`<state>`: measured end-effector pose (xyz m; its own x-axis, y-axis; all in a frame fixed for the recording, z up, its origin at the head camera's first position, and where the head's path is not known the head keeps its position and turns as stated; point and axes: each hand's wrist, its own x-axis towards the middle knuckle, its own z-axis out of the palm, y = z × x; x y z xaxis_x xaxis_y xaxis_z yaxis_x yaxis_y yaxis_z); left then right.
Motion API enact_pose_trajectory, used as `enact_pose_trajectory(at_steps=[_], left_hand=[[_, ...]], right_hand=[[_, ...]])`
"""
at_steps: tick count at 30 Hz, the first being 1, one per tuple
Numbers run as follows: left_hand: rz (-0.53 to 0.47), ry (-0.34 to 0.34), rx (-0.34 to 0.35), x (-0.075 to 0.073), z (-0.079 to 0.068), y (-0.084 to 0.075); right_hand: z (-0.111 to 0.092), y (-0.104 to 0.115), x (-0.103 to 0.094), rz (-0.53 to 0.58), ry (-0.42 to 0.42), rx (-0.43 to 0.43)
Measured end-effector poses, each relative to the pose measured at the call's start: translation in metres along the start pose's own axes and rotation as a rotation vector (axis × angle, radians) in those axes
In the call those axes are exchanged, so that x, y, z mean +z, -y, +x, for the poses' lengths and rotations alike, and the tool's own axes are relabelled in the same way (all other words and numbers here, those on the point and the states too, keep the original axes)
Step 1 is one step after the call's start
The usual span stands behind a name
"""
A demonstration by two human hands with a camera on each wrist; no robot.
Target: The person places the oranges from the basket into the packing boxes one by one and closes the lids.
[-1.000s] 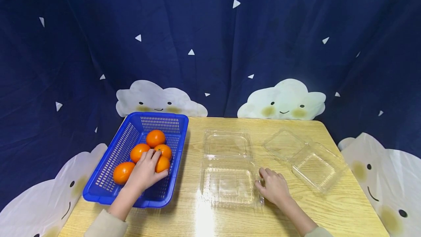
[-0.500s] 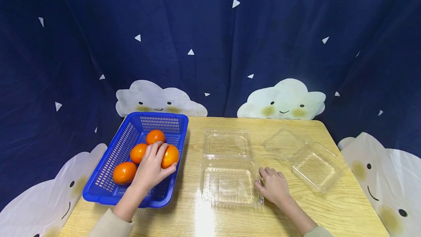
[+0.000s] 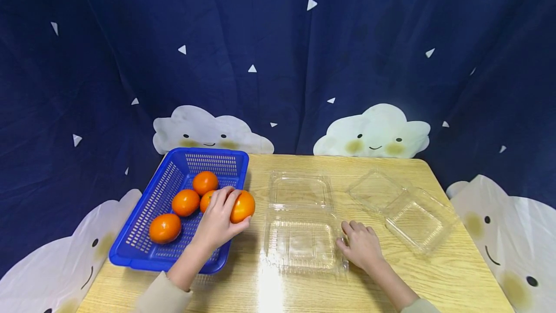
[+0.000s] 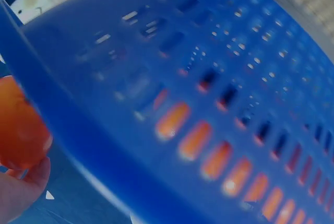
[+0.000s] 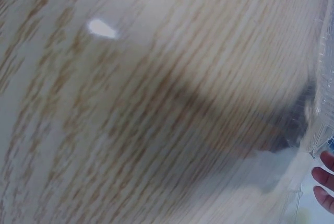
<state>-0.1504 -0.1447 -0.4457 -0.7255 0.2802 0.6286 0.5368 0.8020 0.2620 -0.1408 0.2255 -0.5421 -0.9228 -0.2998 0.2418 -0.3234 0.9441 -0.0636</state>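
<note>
Pinches an orange [image 3: 244,207] in the left hand [image 3: 215,224], with the thumb on the near side and the fingers [image 3: 227,200] curled over the left and far side. Holds it at the fingertips, right of the palm, above the right rim of the blue basket [image 3: 141,264]. From the left wrist, appears just beyond the basket's wall, with the thumb against its lower edge. Includes four other oranges [image 3: 185,202] inside the basket, left of the held one, one partly hidden by the left hand. Rests the right hand [image 3: 361,246] beside the right edge of a clear container [image 3: 301,245] on the counter [image 3: 460,284], fingers loosely bent and slightly spread; cannot tell about contact with the rim. Includes a second container [image 3: 417,221] farther right.
</note>
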Motion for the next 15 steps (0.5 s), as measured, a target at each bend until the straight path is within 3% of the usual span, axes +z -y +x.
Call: enact_pose_trajectory(at_steps=[15], left_hand=[[-0.062,-0.019,0.023,0.025,0.011,-0.029]], right_hand=[[0.000,0.000,0.001,-0.004,0.003,-0.003]])
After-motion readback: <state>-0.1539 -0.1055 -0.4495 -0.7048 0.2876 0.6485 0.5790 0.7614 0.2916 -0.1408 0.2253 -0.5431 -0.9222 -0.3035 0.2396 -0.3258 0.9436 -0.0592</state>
